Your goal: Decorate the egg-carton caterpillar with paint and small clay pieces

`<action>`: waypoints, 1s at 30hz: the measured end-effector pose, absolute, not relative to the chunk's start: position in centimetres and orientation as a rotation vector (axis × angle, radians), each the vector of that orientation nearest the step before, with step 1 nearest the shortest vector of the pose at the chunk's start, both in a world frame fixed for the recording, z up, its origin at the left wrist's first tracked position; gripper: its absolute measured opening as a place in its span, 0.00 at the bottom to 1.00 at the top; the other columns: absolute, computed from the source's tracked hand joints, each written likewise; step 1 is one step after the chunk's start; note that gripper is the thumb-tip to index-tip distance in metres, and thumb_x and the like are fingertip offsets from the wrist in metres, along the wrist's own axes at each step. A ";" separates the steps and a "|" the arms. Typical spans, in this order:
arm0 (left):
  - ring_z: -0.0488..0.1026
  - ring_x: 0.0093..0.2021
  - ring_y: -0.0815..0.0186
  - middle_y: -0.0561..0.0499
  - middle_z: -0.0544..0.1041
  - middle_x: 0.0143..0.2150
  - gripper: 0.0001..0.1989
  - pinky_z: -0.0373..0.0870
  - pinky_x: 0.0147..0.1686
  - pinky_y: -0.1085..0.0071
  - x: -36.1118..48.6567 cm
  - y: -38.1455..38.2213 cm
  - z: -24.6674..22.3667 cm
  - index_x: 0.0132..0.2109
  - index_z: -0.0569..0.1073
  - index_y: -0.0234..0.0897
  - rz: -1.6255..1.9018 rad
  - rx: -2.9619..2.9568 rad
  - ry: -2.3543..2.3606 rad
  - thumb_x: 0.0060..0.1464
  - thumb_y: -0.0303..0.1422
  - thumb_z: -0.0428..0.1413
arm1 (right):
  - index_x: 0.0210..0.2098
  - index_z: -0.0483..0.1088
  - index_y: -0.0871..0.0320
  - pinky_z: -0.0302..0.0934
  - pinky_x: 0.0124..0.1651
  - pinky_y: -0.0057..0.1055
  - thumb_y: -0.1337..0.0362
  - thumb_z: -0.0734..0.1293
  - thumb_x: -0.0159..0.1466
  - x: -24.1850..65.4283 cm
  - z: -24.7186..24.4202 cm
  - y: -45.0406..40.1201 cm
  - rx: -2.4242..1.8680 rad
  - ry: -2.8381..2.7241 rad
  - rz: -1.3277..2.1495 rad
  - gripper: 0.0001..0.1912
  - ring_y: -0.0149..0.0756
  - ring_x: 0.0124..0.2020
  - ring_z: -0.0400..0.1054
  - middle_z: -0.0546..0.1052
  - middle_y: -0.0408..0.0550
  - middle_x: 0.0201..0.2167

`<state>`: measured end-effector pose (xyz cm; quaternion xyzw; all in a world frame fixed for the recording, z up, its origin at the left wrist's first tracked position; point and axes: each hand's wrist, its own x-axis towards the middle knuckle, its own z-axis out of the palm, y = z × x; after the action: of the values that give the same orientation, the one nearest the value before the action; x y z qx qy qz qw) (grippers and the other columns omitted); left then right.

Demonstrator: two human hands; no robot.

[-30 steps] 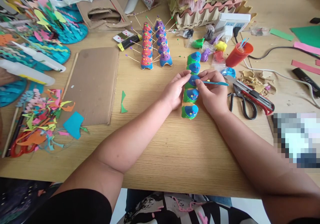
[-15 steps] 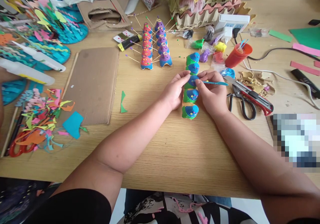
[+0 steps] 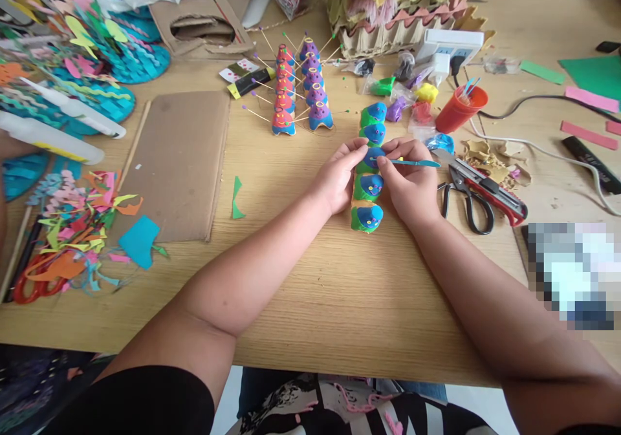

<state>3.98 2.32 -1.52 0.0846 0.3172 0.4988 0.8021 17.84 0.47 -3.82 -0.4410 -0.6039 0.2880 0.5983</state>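
Observation:
A strip of egg-carton cups (image 3: 367,187), coated blue on top and green below with small face details, stands lengthwise before me. My left hand (image 3: 338,175) grips its left side near the middle cup. Between the thumb and fingers of my right hand (image 3: 410,180) is a thin blue modelling tool (image 3: 421,163), its tip touching the blue top of the middle cup. Some right fingers are hidden behind the strip. Beyond it stand a red strip of cups (image 3: 284,102) and a purple one (image 3: 317,95), both stuck with cotton swabs or similar thin sticks.
Right of my hands lie black-handled scissors (image 3: 468,202), a red utility knife (image 3: 495,189) and an orange cup (image 3: 460,108). Bags of coloured clay (image 3: 395,108) sit farther back near a power strip (image 3: 451,44). Leftward are cardboard (image 3: 177,163), paper scraps (image 3: 82,222) and glue bottles (image 3: 53,137).
The view has shifted very slightly. Both hands keep their hold, and the tool's tip stays on the middle cup.

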 end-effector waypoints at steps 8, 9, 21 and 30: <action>0.82 0.54 0.64 0.54 0.83 0.46 0.10 0.76 0.57 0.68 3.9 2.4 -1.6 0.50 0.76 0.41 1.081 0.227 0.675 0.62 0.29 0.64 | 0.39 0.73 0.51 0.78 0.52 0.43 0.44 0.75 0.63 17.9 -4.0 0.6 -1.031 -1.407 0.676 0.19 0.40 0.51 0.75 0.76 0.46 0.45; 0.82 0.55 0.64 0.54 0.83 0.45 0.09 0.76 0.58 0.68 3.9 2.4 -1.7 0.48 0.76 0.40 1.083 0.254 0.674 0.62 0.28 0.64 | 0.39 0.73 0.51 0.78 0.53 0.43 0.44 0.75 0.63 17.9 -4.0 0.6 -1.033 -1.402 0.682 0.19 0.40 0.51 0.75 0.76 0.46 0.45; 0.83 0.52 0.65 0.54 0.82 0.45 0.11 0.79 0.52 0.70 4.0 2.3 -1.5 0.53 0.75 0.42 1.061 0.217 0.658 0.65 0.36 0.62 | 0.35 0.71 0.52 0.76 0.53 0.44 0.46 0.74 0.65 17.8 -3.7 0.5 -1.004 -1.392 0.666 0.17 0.39 0.48 0.75 0.75 0.46 0.43; 0.83 0.50 0.65 0.54 0.83 0.45 0.11 0.77 0.54 0.70 3.9 2.4 -1.5 0.53 0.75 0.41 1.065 0.227 0.684 0.64 0.31 0.62 | 0.33 0.70 0.53 0.76 0.52 0.41 0.47 0.76 0.63 17.7 -3.5 0.4 -0.982 -1.364 0.687 0.18 0.38 0.47 0.74 0.75 0.46 0.42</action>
<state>3.93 2.39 -1.51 0.1058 0.3189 0.4965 0.8003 17.69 0.40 -3.52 -0.4262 -0.5922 0.2984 0.6153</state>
